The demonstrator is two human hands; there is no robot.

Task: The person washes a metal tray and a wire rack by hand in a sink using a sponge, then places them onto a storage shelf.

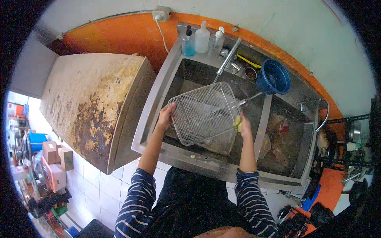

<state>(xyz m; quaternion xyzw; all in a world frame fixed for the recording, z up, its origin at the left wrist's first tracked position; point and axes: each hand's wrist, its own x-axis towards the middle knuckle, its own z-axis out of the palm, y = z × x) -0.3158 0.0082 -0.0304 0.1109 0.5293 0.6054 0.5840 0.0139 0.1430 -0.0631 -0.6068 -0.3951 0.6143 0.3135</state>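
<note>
A wire mesh rack or basket (205,116) is held tilted over the left basin of a stainless steel sink (262,131). My left hand (166,115) grips its left edge, fingers over the rim. At its right edge, my right hand (244,126) holds a yellow-green sponge (237,123) against or close to the rim; the hand is slightly blurred. Water runs from the long faucet (229,56) onto the mesh. A metal handle or utensil (242,102) shows by the rack's upper right side.
Soap bottles (202,40) line the sink's back ledge, beside a yellow-handled brush (248,61) and a blue plastic bucket (273,77). The right basin holds water and submerged items (278,142). A stained, worn cabinet top (92,107) stands at left. A second faucet (323,114) curves at right.
</note>
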